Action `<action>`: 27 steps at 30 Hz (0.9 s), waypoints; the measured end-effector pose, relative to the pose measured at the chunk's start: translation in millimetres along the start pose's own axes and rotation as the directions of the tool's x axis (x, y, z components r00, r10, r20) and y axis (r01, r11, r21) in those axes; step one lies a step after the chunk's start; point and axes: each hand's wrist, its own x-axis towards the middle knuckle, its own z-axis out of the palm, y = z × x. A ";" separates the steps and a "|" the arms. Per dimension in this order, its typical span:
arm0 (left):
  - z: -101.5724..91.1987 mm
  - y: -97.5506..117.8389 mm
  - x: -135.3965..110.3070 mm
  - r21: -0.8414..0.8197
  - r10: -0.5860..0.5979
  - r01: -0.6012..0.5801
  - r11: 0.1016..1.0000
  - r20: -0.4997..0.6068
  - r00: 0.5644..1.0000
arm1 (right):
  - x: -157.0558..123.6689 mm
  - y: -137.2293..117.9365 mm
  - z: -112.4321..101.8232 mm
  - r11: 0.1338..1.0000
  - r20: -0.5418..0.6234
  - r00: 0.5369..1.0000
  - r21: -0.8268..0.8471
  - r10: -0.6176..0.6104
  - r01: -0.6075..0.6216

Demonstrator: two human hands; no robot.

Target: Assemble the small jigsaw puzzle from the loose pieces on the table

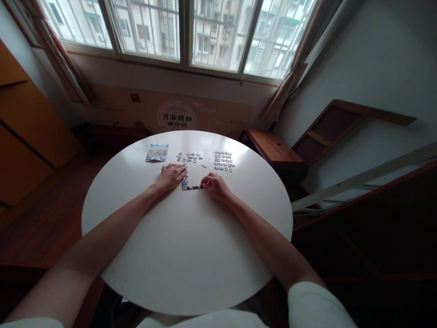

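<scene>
Two puzzle strips [185, 183], joined in an L on white table [180, 255]. Rests left hand [173, 176], fingers loose, on far end; bunches right hand [212, 183] at the other, cannot tell whether gripping. Beyond, loose pieces [224, 161] and printed pouch [157, 153], contents hidden.

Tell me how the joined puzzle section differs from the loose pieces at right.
The joined section forms an L-shaped corner; the loose pieces at right lie apart in rough rows. The left hand and right hand are at the joined section; neither touches those loose pieces. The joined section lies nearer the person than the loose pieces. Both lie on the white table.
</scene>
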 end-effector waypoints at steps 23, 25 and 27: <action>4.0 -3.1 -2.3 -0.008 0.022 -0.023 1.000 -0.121 0.992 | 0.0 -2.5 -2.0 1.000 0.006 1.000 0.010 0.010 -0.010; 3.9 -2.7 -2.6 -0.016 0.025 -0.027 1.000 -0.135 0.990 | 0.2 -2.2 -1.8 1.000 0.006 1.000 0.016 0.009 -0.009; 4.1 -2.6 -2.5 -0.017 0.019 -0.021 1.000 -0.133 0.991 | 0.4 -2.4 -2.0 1.000 0.009 1.000 0.020 0.010 -0.010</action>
